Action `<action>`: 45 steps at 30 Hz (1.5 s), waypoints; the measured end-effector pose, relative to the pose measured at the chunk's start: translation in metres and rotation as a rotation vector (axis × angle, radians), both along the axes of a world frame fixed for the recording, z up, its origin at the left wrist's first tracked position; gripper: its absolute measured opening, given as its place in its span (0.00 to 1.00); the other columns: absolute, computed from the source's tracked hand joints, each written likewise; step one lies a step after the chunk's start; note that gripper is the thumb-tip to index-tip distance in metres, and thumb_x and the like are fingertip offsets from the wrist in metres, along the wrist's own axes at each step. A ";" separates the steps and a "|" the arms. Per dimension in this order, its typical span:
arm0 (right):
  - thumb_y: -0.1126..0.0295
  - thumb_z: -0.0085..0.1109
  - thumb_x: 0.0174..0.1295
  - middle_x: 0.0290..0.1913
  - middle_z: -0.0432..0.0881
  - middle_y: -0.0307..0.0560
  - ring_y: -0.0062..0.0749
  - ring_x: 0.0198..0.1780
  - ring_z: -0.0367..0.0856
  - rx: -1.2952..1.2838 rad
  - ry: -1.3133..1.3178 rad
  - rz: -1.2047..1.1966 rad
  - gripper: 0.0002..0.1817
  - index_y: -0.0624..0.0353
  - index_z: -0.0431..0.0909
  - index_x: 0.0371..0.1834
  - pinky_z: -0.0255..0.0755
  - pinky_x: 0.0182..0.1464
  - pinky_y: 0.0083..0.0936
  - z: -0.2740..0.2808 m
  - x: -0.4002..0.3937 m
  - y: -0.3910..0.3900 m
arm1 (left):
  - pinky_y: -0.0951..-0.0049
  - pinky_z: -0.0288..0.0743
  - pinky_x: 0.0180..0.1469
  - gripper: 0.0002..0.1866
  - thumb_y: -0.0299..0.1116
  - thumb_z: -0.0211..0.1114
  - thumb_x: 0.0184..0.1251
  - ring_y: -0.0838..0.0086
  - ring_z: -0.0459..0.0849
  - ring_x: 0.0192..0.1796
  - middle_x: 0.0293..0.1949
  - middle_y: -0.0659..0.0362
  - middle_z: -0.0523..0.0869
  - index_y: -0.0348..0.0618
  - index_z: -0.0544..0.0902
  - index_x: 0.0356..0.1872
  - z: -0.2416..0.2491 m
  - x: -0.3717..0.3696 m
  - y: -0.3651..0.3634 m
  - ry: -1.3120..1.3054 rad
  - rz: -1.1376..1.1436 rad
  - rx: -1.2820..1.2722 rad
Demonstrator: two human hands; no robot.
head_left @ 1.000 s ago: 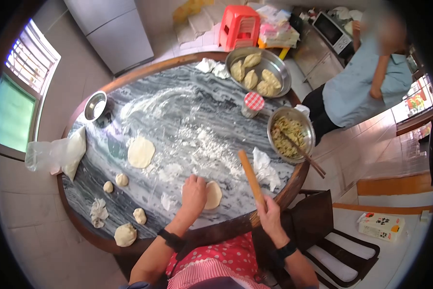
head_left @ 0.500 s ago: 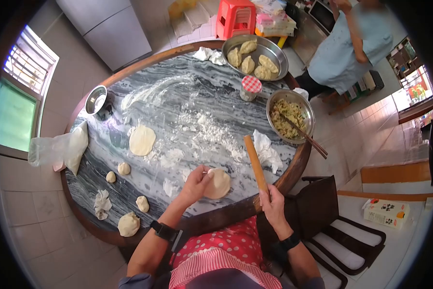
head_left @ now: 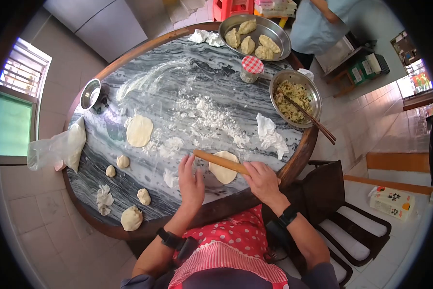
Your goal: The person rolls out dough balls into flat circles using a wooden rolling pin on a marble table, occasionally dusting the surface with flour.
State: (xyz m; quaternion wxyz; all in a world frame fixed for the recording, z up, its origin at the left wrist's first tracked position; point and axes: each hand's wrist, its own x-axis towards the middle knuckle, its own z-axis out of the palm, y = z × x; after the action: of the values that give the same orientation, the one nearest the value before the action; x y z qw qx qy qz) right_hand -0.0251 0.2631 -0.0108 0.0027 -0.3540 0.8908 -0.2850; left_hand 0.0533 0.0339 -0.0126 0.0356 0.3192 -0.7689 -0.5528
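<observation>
A wooden rolling pin (head_left: 219,162) lies across a small flat dough round (head_left: 223,169) near the table's front edge. My right hand (head_left: 261,179) presses on the pin's right end. My left hand (head_left: 191,180) rests with fingers spread at the pin's left end, next to the dough round. Loose flour (head_left: 207,115) is scattered over the marble tabletop (head_left: 173,82) beyond them.
A rolled dough disc (head_left: 139,130) and several dough balls (head_left: 131,217) lie at left. A bowl of filling with chopsticks (head_left: 294,98), a checked-lid jar (head_left: 251,69) and a tray of folded dumplings (head_left: 254,38) stand at right. Another person (head_left: 317,24) stands beyond.
My right hand has swung the rolling pin from upright at the table edge down across the dough round. My left hand let go of the dough and moved to the pin's left end.
</observation>
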 end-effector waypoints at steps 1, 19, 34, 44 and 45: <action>0.70 0.70 0.59 0.47 0.77 0.47 0.44 0.48 0.80 0.003 -0.010 -0.007 0.23 0.58 0.78 0.59 0.73 0.49 0.37 -0.003 -0.001 0.000 | 0.52 0.68 0.68 0.29 0.27 0.62 0.69 0.53 0.68 0.73 0.72 0.43 0.67 0.36 0.69 0.71 0.000 -0.006 0.001 0.032 -0.235 -0.405; 0.58 0.60 0.68 0.81 0.51 0.60 0.61 0.81 0.46 0.325 0.028 -0.057 0.36 0.55 0.62 0.77 0.41 0.75 0.71 -0.015 -0.050 -0.012 | 0.30 0.40 0.75 0.62 0.77 0.58 0.56 0.35 0.49 0.79 0.79 0.38 0.54 0.33 0.56 0.78 -0.009 -0.060 -0.005 -0.011 -0.777 -0.827; 0.70 0.68 0.56 0.52 0.76 0.46 0.42 0.54 0.75 0.197 0.063 0.200 0.27 0.58 0.75 0.61 0.66 0.59 0.42 -0.017 -0.065 0.011 | 0.53 0.70 0.64 0.30 0.34 0.77 0.56 0.47 0.76 0.61 0.58 0.43 0.77 0.36 0.77 0.60 -0.008 -0.013 -0.002 0.013 -0.207 -0.491; 0.80 0.65 0.54 0.50 0.78 0.55 0.54 0.53 0.78 -0.100 -0.132 -0.026 0.22 0.64 0.76 0.55 0.74 0.55 0.40 0.015 -0.062 -0.001 | 0.55 0.73 0.45 0.11 0.29 0.71 0.56 0.52 0.79 0.43 0.37 0.53 0.81 0.44 0.78 0.38 -0.030 -0.042 0.014 0.107 -0.327 -0.606; 0.80 0.65 0.54 0.50 0.78 0.55 0.54 0.53 0.78 -0.100 -0.123 -0.028 0.22 0.64 0.76 0.55 0.74 0.55 0.40 0.015 -0.064 -0.001 | 0.57 0.74 0.43 0.10 0.26 0.70 0.57 0.52 0.81 0.40 0.35 0.53 0.82 0.43 0.80 0.40 -0.030 -0.041 0.017 0.111 -0.340 -0.555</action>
State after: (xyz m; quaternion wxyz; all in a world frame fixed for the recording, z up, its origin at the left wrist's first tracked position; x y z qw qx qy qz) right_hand -0.0895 0.2620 0.0042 0.0358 -0.3233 0.8784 -0.3501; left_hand 0.0121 0.0507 -0.0425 0.0704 0.1336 -0.9294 -0.3367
